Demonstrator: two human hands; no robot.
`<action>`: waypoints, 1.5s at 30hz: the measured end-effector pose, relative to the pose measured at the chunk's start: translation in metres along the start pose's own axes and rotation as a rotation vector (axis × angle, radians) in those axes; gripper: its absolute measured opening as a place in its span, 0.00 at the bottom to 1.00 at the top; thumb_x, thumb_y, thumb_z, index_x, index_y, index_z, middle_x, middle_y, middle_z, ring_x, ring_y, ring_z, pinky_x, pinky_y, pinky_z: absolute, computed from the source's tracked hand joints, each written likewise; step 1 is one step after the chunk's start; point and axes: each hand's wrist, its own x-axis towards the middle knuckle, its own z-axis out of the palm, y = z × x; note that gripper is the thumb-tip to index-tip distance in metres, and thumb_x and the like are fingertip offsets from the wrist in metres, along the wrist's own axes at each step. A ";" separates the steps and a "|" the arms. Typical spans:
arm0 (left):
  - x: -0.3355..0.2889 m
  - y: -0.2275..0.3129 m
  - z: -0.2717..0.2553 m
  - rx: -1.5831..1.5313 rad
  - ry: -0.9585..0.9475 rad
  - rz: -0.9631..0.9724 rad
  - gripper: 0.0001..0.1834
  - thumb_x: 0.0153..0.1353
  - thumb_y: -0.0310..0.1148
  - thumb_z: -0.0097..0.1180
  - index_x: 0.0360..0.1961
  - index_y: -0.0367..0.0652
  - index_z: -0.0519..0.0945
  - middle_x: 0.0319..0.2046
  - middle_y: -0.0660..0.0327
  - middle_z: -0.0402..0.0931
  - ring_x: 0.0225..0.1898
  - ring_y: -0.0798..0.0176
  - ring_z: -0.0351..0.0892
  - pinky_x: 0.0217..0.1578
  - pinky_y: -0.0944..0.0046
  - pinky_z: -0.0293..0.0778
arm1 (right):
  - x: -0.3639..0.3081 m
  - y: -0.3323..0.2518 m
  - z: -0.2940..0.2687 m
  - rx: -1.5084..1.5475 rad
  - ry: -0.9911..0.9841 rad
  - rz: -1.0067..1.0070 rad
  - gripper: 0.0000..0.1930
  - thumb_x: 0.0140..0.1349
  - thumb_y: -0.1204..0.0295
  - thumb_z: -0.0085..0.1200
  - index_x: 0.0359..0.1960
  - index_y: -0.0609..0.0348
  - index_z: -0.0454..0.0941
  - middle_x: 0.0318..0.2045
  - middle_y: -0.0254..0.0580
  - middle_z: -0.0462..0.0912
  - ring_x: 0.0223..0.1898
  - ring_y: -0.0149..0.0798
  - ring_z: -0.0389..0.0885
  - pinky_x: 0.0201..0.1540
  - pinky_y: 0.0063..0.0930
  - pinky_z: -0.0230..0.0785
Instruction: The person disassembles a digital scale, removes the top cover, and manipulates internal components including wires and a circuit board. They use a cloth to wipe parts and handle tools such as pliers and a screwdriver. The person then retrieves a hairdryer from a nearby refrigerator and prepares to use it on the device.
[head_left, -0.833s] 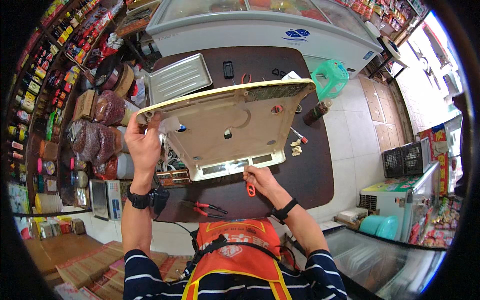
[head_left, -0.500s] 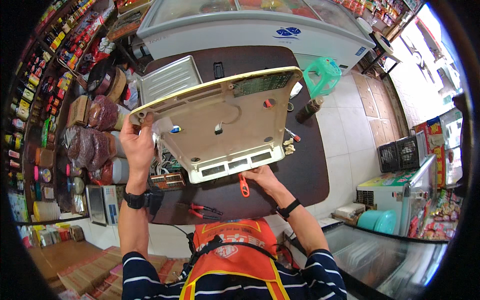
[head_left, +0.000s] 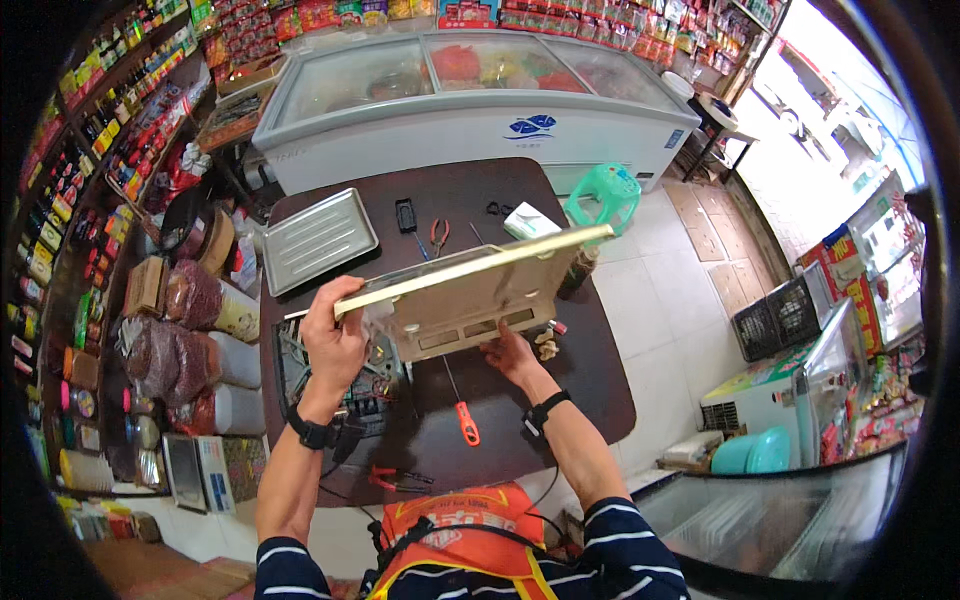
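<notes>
I hold a cream-coloured plastic cover [head_left: 470,305] tilted above a dark brown table, its inner side with slots and holes toward me. My left hand [head_left: 335,340] is closed on its left end. At the near edge my right hand [head_left: 513,357] grips it, the fingertips partly hidden by the cover. Below the cover, a screwdriver [head_left: 468,424] with an orange handle lies on the table. To the left, partly behind my left hand, sits an open device base [head_left: 372,400] with wires and electronic parts. Red-handled pliers [head_left: 398,479] lie at the near table edge.
A metal tray [head_left: 320,240], a black oblong object [head_left: 405,215], another pair of pliers [head_left: 440,236] and a white box [head_left: 531,221] are on the far part of the table [head_left: 590,400]. A dark bottle [head_left: 578,277] stands right. Beyond are a green stool [head_left: 605,195] and chest freezer [head_left: 400,140].
The cover has swung down and away from me, showing less of its inside. The device base and screwdriver are more exposed. My right hand is now higher on the cover's near edge. The view has shifted.
</notes>
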 end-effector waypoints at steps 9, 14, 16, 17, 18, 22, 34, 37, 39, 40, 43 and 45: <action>-0.003 -0.006 -0.031 -0.065 0.051 -0.027 0.09 0.74 0.21 0.65 0.53 0.36 0.84 0.52 0.53 0.88 0.54 0.59 0.87 0.58 0.61 0.80 | -0.013 0.002 0.015 0.051 -0.150 -0.223 0.25 0.76 0.52 0.66 0.60 0.59 0.78 0.48 0.40 0.84 0.45 0.37 0.88 0.41 0.32 0.78; 0.003 -0.016 -0.048 0.007 0.030 -0.275 0.10 0.76 0.25 0.64 0.54 0.35 0.83 0.44 0.61 0.87 0.46 0.69 0.82 0.50 0.66 0.78 | -0.036 0.004 0.027 -0.147 -0.177 -0.416 0.16 0.70 0.64 0.72 0.50 0.60 0.81 0.41 0.35 0.86 0.44 0.34 0.88 0.41 0.27 0.78; 0.003 -0.030 -0.053 -0.062 0.070 -0.266 0.11 0.77 0.28 0.62 0.55 0.34 0.83 0.43 0.64 0.86 0.42 0.72 0.79 0.47 0.67 0.77 | -0.048 0.009 0.026 -0.092 -0.176 -0.374 0.16 0.71 0.69 0.70 0.54 0.59 0.78 0.47 0.37 0.86 0.49 0.37 0.88 0.49 0.33 0.84; 0.003 -0.038 -0.056 -0.134 0.066 -0.375 0.11 0.78 0.26 0.60 0.57 0.33 0.83 0.45 0.64 0.86 0.45 0.73 0.78 0.48 0.67 0.76 | -0.056 0.015 0.025 0.037 -0.214 -0.361 0.18 0.72 0.71 0.68 0.58 0.59 0.77 0.50 0.38 0.86 0.52 0.38 0.88 0.53 0.36 0.86; 0.001 -0.045 -0.056 -0.141 0.060 -0.427 0.12 0.78 0.26 0.61 0.57 0.33 0.83 0.46 0.64 0.86 0.45 0.73 0.78 0.49 0.67 0.76 | -0.062 0.018 0.024 0.137 -0.250 -0.283 0.24 0.74 0.73 0.66 0.67 0.59 0.72 0.57 0.40 0.84 0.57 0.41 0.87 0.59 0.43 0.86; -0.009 -0.068 -0.055 -0.242 0.033 -0.569 0.15 0.77 0.29 0.63 0.60 0.33 0.83 0.47 0.67 0.86 0.46 0.73 0.79 0.50 0.67 0.76 | -0.082 0.040 0.029 -0.021 -0.336 -0.087 0.30 0.73 0.77 0.65 0.74 0.60 0.67 0.63 0.45 0.80 0.62 0.47 0.85 0.63 0.49 0.85; -0.094 -0.066 -0.053 -0.347 0.070 -0.815 0.13 0.74 0.28 0.67 0.56 0.37 0.84 0.47 0.65 0.84 0.45 0.71 0.81 0.50 0.67 0.78 | -0.105 0.042 0.032 0.098 -0.277 -0.136 0.30 0.73 0.85 0.57 0.75 0.64 0.64 0.63 0.53 0.80 0.62 0.52 0.86 0.62 0.50 0.87; -0.140 -0.043 -0.030 -0.380 -0.135 -0.774 0.11 0.72 0.26 0.66 0.53 0.37 0.84 0.43 0.65 0.84 0.43 0.70 0.83 0.48 0.66 0.79 | -0.107 0.044 0.036 0.092 -0.217 -0.148 0.29 0.73 0.85 0.57 0.74 0.64 0.64 0.64 0.52 0.80 0.62 0.51 0.86 0.62 0.50 0.86; -0.160 -0.030 -0.011 -0.150 -0.362 -0.744 0.14 0.69 0.26 0.69 0.53 0.36 0.83 0.46 0.57 0.85 0.47 0.59 0.86 0.51 0.60 0.81 | -0.109 0.046 0.040 0.120 -0.248 -0.200 0.30 0.73 0.84 0.58 0.74 0.62 0.65 0.64 0.50 0.79 0.62 0.50 0.85 0.63 0.50 0.85; -0.165 -0.025 -0.006 0.055 -0.478 -0.478 0.15 0.67 0.27 0.70 0.53 0.36 0.83 0.48 0.54 0.85 0.49 0.54 0.85 0.53 0.56 0.80 | -0.111 0.046 0.043 0.156 -0.278 -0.239 0.30 0.73 0.84 0.58 0.74 0.60 0.65 0.64 0.50 0.79 0.62 0.50 0.85 0.64 0.50 0.85; -0.172 -0.009 0.006 0.252 -0.610 -0.208 0.17 0.63 0.29 0.72 0.50 0.35 0.83 0.51 0.48 0.82 0.55 0.39 0.80 0.57 0.47 0.78 | -0.119 0.046 0.048 0.138 -0.220 -0.280 0.31 0.72 0.84 0.58 0.75 0.57 0.64 0.64 0.48 0.79 0.63 0.48 0.83 0.65 0.50 0.83; -0.169 -0.004 0.008 0.289 -0.719 -0.174 0.15 0.63 0.29 0.72 0.49 0.35 0.84 0.50 0.50 0.82 0.55 0.40 0.80 0.57 0.46 0.78 | -0.123 0.046 0.050 0.140 -0.195 -0.314 0.32 0.72 0.84 0.59 0.75 0.56 0.65 0.64 0.46 0.78 0.64 0.45 0.82 0.66 0.48 0.81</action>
